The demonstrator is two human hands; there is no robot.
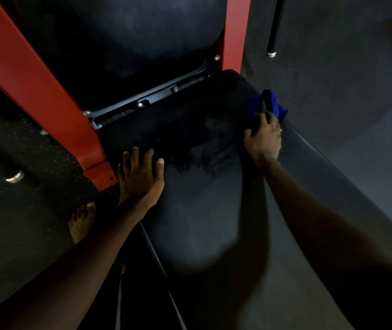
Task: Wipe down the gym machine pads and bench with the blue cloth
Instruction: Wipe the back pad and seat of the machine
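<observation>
Speckled rubber flooring point(345, 79) surrounds one black padded surface point(202, 222) (smooth vinyl, rounded edges) between two red steel uprights point(35, 86). Left hand point(140, 177) lies flat on it, fingers spread. Right hand point(264, 136) grips one crumpled blue cloth point(271, 103) at its far-right edge.

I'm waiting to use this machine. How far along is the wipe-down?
Partly done. A dark, damp-looking patch on the far half of the seat suggests wiping there. In hand: the right hand grips the cloth at the seat's far right edge; the left hand rests flat on its left side. Left: the seat's near half looks dull, and the back pad shows no clear wet marks.
</observation>
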